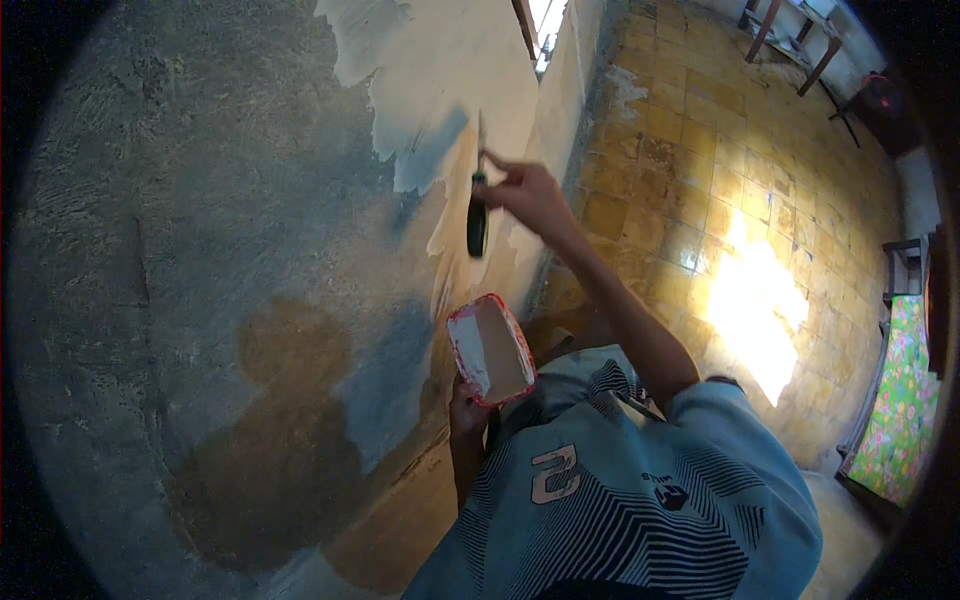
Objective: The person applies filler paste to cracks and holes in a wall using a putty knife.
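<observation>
In my right hand [532, 200] is a putty knife [477, 228] with a black and green handle, gripped near the blade end. Its thin blade points up along the wall, close to the edge of a pale, smooth coat of filler [440, 60]; I cannot tell whether it touches. My left hand [466, 410] holds a rectangular tub [468, 348] with a red rim, tilted in front of my body. White filler smears its inner side. Most of the left fingers are hidden behind the tub.
Rough grey wall [230, 180] fills the left side, with my shadow on it. A window [547, 30] opens at the top. Yellow floor tiles [665, 150] run along the right, with a bright sunlit patch. Wooden furniture [770, 30] and a green floral cloth [895, 400] are farther right.
</observation>
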Demonstrator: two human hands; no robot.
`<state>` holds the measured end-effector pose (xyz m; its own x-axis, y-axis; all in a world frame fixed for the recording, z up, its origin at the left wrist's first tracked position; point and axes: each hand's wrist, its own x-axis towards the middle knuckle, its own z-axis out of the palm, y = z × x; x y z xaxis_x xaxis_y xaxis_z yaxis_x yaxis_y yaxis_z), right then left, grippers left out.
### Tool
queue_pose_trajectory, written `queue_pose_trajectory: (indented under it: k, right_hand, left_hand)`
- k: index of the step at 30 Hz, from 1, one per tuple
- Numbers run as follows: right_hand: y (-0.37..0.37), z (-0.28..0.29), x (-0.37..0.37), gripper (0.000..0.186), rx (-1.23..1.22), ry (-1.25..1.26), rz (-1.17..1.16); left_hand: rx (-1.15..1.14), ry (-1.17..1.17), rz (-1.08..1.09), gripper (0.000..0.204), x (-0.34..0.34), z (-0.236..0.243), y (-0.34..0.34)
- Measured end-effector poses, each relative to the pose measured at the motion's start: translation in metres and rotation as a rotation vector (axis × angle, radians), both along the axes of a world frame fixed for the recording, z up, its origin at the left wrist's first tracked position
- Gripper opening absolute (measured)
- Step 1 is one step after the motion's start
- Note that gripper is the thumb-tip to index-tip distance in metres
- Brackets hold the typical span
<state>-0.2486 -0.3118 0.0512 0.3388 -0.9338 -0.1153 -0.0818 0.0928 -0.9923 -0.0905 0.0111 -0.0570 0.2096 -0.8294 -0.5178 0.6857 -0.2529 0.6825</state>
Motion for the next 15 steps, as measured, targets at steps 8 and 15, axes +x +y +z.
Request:
queue_pose_trajectory:
  k: [8,15]
  right_hand:
    - [-0.011,-0.016,0.037,0.051,-0.074,0.062,-0.081]
    - [0.104,0.032,0.03,0.069,0.122,-0.1,0.13]
  left_hand:
    - [-0.014,0.001,-0.027,0.05,0.002,-0.005,-0.005]
    - [-0.014,0.01,-0.029,0.053,0.002,0.001,0.006]
